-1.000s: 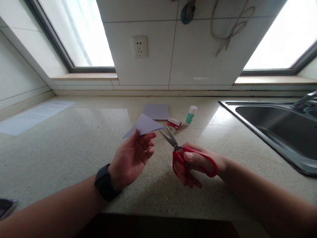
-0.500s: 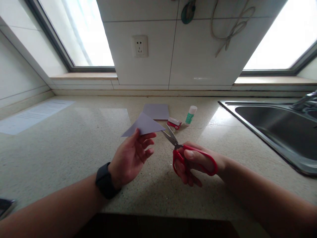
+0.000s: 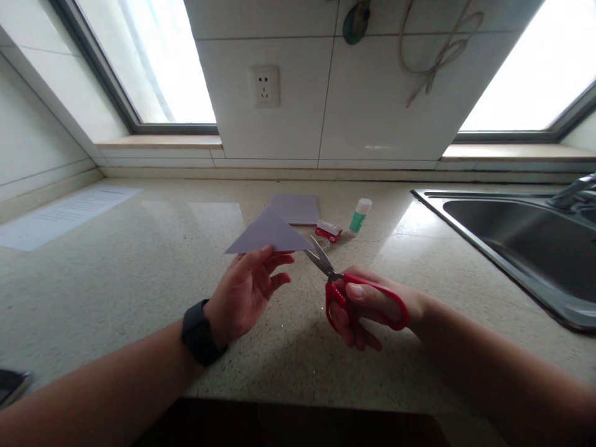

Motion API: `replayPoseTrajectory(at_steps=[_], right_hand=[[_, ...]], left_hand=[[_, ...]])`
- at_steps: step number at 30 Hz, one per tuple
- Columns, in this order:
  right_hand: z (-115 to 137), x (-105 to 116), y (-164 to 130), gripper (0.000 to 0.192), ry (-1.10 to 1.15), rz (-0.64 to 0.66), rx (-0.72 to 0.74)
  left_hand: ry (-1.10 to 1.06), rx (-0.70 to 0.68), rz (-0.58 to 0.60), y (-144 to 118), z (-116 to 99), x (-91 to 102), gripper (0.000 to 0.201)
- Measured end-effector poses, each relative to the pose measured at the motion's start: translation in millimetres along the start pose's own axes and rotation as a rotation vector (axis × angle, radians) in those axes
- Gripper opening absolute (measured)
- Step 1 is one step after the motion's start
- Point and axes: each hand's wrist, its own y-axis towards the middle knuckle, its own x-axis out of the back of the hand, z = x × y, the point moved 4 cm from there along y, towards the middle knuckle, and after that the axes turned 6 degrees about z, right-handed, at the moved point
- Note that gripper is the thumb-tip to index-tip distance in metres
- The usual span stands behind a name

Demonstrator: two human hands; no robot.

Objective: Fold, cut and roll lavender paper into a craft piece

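The paper triangle (image 3: pixel 267 233) is pinched along its lower edge between the thumb and fingertips (image 3: pixel 279 256) of the left hand (image 3: pixel 246 292), held above the countertop (image 3: pixel 139 279). Just beside its right corner, the red-handled scissors (image 3: pixel 347 282) point at it with blades slightly parted, the right hand (image 3: pixel 367 307) gripping through the loops. A dark watch (image 3: pixel 199 332) sits on the left wrist. Behind lie a paper sheet (image 3: pixel 295 208), a small red box (image 3: pixel 328 231) and a glue stick (image 3: pixel 360 215); the sink (image 3: pixel 535 248) is at right.
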Motion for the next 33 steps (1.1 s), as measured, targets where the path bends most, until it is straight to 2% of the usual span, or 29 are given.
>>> replayPoseTrajectory(at_steps=[6,14,25,33], right_hand=[[-0.6,-2.3,0.9,0.056,-0.015,0.027,-0.020],[-2.7,-3.9,2.1,0.055,-0.028,0.037,-0.064],[-2.1,-6.5,3.3,0.055,-0.037,0.061,-0.103],[0.3,-7.0,3.2,0.056,-0.049,0.049,-0.083]], left_hand=[[-0.042,0.009,0.001,0.2,0.1,0.3,0.006],[-0.054,0.026,0.095,-2.1,0.8,-3.3,0.008],[0.034,0.017,0.029,-3.2,4.0,-1.3,0.019],[0.079,0.006,0.056,-3.0,5.4,-0.4,0.019]])
